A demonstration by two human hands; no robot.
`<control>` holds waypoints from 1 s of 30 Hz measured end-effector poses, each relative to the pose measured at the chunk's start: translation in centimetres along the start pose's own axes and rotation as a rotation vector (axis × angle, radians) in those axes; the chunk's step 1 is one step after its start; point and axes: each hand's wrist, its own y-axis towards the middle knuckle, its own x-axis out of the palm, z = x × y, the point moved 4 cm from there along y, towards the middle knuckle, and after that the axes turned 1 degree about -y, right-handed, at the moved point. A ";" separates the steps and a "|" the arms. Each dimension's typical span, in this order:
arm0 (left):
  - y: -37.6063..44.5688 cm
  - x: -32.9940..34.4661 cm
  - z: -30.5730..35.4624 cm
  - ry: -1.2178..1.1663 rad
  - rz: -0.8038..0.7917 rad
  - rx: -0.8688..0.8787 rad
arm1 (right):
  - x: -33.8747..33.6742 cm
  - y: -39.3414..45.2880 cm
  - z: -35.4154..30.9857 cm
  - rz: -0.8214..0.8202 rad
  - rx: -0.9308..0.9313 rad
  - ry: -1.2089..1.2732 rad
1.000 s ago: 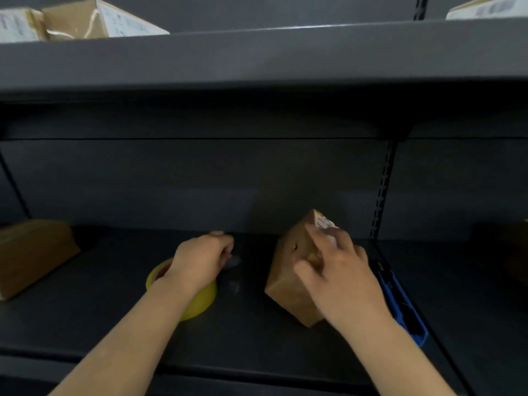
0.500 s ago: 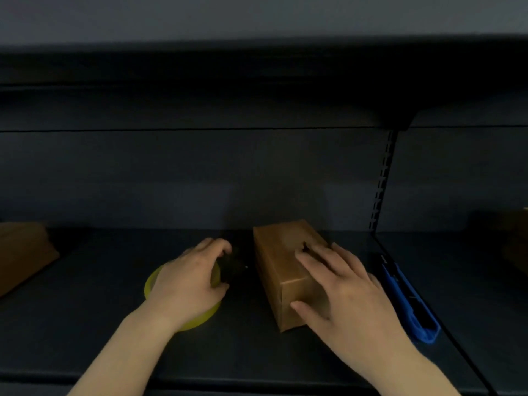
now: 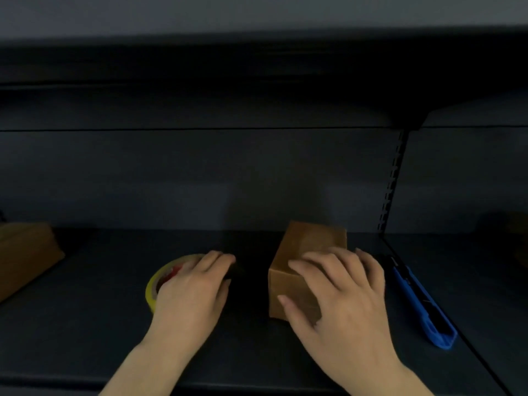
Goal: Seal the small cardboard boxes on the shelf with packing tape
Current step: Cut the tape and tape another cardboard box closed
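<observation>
- Left hand (image 3: 190, 292) draped over the tape roll (image 3: 160, 281), fingers loosely curled round its far side, so holding it down rather than lifting it.
- Right hand (image 3: 340, 295) laid on the small cardboard box (image 3: 308, 247), fingers spread and nearly straight across the top, thumb down the near face; resting and steadying, not clamped.
- Box stood flat on the dark shelf (image 3: 85, 324), roughly mid-frame, just right of the roll and apart from it, with a blue utility knife (image 3: 420, 307) lying near its right side.
- Looked light and probably easy to shove: small, plain brown card, stiff at edges and corners, likely to give in the middle of a panel if pressed hard.
- Seemed smooth, perhaps already slick with tape on top; too dim and blurred to tell for sure.
- Best held across the top near the corners, or pinched on two opposite side walls, leaving the flap seam free for the tape.
- Roll judged light, rigid and round, apt to roll if stood on edge; best taken through the core or round the rim, with the loose end found first.
- Another brown box (image 3: 25, 252) sat at the far left of the shelf, well apart.
</observation>
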 end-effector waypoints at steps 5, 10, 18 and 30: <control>-0.7 -1.8 -0.8 -0.117 0.151 -0.023 | 1.5 1.8 0.3 -0.357 0.082 -0.139; -1.5 -3.9 -2.5 -0.233 0.336 -0.142 | 0.7 1.4 1.5 -0.417 0.005 -0.067; -2.5 -6.1 -1.9 -0.362 0.393 -0.210 | -1.5 2.1 0.3 -0.266 -0.032 0.076; -3.5 -11.9 4.5 -0.553 0.425 -0.051 | -7.1 7.1 -5.6 0.065 -0.162 0.529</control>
